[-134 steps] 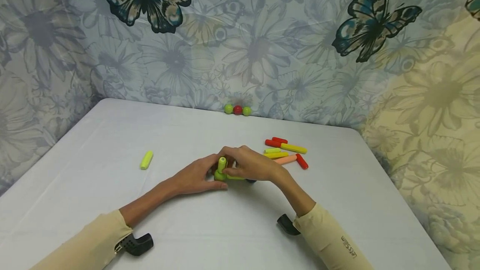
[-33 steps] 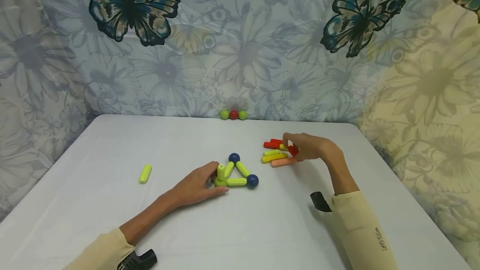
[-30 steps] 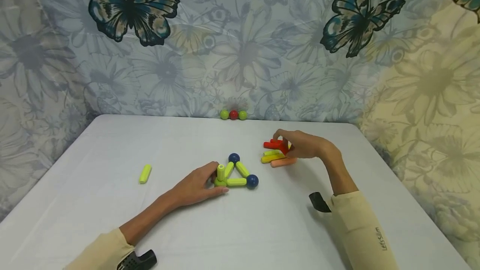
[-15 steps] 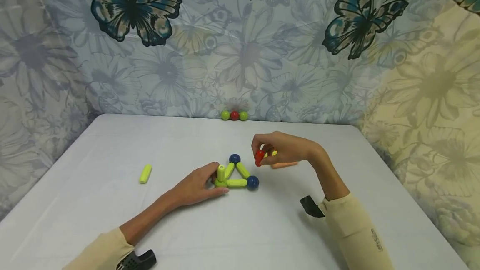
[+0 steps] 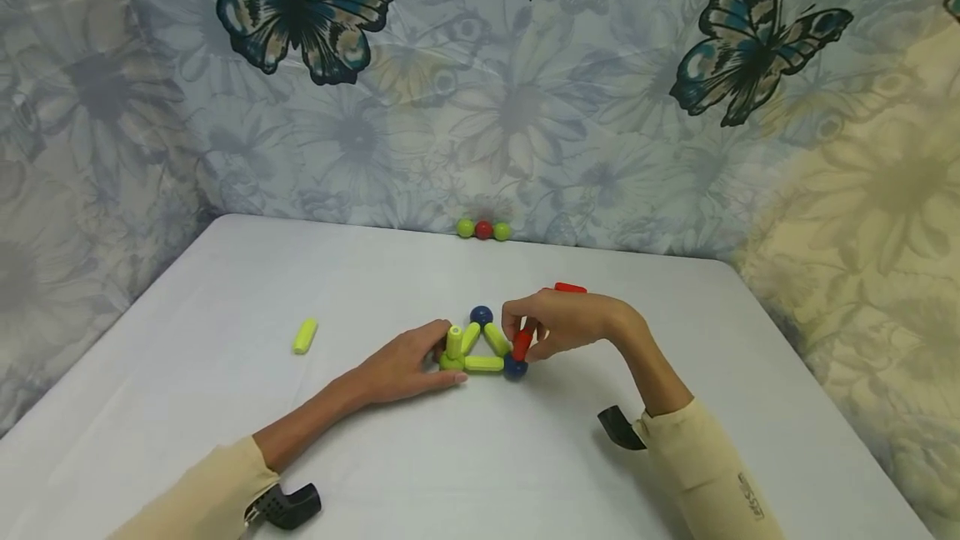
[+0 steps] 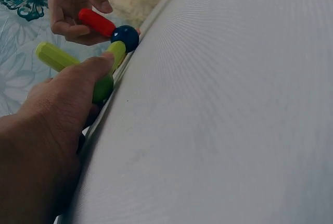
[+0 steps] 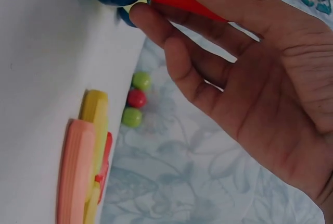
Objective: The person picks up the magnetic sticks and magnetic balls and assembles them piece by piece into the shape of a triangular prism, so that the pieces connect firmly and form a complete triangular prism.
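A triangle of yellow-green magnetic sticks, such as the front stick (image 5: 483,364), lies on the table with a ball at each corner. My left hand (image 5: 401,361) holds the green ball (image 6: 103,87) at its left corner, thumb in front and fingers behind. An upright yellow-green stick (image 5: 454,342) stands on that ball. My right hand (image 5: 566,323) pinches a red magnetic stick (image 5: 522,345) between thumb and fingers. The red stick's lower end is right at the blue ball (image 5: 515,367) of the right corner. Another blue ball (image 5: 482,316) forms the far corner.
Behind my right hand lie a red stick (image 5: 570,287), a yellow stick (image 7: 94,104) and a peach stick (image 7: 77,172), among others. A lone yellow-green stick (image 5: 304,336) rests at the left. Two green balls and a red ball (image 5: 483,230) line the table's back edge.
My right hand has taken the red stick from the pile and carried it left to the right-corner blue ball. My left hand stays at the green ball. The head view has shifted slightly.
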`<state>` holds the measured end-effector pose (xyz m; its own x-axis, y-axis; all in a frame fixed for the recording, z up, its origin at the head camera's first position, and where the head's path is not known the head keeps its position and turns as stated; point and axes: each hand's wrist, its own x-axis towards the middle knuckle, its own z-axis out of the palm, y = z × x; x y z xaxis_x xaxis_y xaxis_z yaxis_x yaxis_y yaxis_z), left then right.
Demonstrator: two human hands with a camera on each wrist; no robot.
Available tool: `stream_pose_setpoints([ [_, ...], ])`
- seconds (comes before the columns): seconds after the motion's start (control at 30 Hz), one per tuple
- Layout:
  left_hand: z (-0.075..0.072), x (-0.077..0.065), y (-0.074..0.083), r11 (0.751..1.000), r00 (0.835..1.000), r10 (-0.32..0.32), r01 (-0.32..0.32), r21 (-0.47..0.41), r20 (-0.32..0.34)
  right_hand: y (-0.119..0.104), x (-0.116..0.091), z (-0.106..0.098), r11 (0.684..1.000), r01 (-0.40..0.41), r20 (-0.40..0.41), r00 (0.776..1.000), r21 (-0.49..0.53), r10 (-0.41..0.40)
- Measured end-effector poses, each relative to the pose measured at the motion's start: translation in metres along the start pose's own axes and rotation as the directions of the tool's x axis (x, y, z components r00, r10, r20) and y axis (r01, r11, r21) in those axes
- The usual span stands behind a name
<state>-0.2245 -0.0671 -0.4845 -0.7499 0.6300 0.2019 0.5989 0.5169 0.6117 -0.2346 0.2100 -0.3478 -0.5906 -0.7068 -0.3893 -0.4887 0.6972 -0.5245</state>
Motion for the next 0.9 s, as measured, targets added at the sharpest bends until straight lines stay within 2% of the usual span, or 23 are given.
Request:
stream_pose_setpoints([
  [0.13, -0.002, 0.003, 0.001, 1.0, 1.0, -0.007, 0.007, 0.011, 0.006, 0.003, 0.001, 0.001, 1.0, -0.017, 0.0, 1.0, -0.015, 0.017],
  [0.53, -0.004, -0.002, 0.006, 1.0, 1.0, 0.006, -0.006, -0.022, 0.007, 0.007, 0.012, 0.009, 0.99, -0.109, 0.004, 0.994, -0.088, 0.109],
  [0.77, -0.003, -0.001, 0.005, 1.0, 1.0, -0.001, 0.001, -0.02, 0.007, 0.012, 0.013, 0.01, 0.992, -0.08, 0.02, 0.996, -0.093, 0.083],
  [0.9, -0.002, 0.001, 0.004, 1.0, 1.0, -0.002, 0.002, -0.02, 0.003, 0.017, 0.003, 0.004, 0.995, -0.08, 0.034, 0.996, -0.064, 0.082],
])
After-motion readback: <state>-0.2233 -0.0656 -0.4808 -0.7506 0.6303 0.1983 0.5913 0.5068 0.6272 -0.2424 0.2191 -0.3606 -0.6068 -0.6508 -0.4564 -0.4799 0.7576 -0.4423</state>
